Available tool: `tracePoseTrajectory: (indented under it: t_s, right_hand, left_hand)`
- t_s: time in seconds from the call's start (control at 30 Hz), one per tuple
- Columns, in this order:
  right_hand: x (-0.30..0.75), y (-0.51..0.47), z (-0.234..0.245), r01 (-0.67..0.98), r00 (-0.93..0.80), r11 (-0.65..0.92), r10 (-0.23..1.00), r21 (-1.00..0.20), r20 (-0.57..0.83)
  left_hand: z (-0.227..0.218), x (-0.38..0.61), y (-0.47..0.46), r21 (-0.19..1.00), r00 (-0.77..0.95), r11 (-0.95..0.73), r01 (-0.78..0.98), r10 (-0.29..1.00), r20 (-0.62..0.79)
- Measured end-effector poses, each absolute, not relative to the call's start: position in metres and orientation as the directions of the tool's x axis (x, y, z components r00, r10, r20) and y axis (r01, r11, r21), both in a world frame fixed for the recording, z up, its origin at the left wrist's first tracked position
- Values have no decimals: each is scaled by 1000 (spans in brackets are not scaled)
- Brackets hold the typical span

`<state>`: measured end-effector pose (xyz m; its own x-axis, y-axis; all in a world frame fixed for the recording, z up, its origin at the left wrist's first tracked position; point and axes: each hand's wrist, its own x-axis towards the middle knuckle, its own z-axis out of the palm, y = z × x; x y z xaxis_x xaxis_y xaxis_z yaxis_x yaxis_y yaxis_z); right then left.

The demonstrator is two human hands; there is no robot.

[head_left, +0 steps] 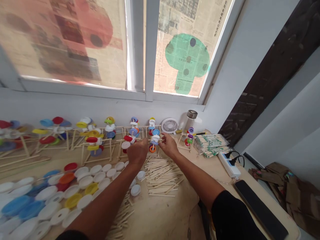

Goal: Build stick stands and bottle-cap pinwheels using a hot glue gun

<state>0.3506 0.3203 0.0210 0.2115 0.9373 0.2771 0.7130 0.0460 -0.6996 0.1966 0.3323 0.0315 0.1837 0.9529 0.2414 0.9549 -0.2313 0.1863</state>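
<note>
Both my arms reach far across the table to a small wheel of coloured bottle caps on a wooden stick frame point(153, 140). My left hand point(137, 152) is closed on the left side of that frame, fingers curled round a stick. My right hand point(168, 145) pinches the frame's right side, fingertips together. More cap-and-stick wheels point(93, 140) stand in a row along the wall to the left, and another small one point(188, 137) to the right.
Loose plastic caps point(50, 196) in white, blue, yellow and red cover the left of the table. A pile of cut wooden sticks point(162, 176) lies below my hands. A small white fan point(169, 125), a jar point(191, 118), bagged chopsticks point(211, 144), a power strip point(228, 164) and a phone point(260, 208) sit on the right.
</note>
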Motion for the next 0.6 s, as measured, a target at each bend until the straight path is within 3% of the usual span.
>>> tracePoseTrajectory:
  t_s: [0.6]
  right_hand:
    - [350, 321, 19, 665, 233, 33, 940, -746, 249]
  left_hand:
    - [33, 200, 332, 181, 148, -198, 963, 955, 259]
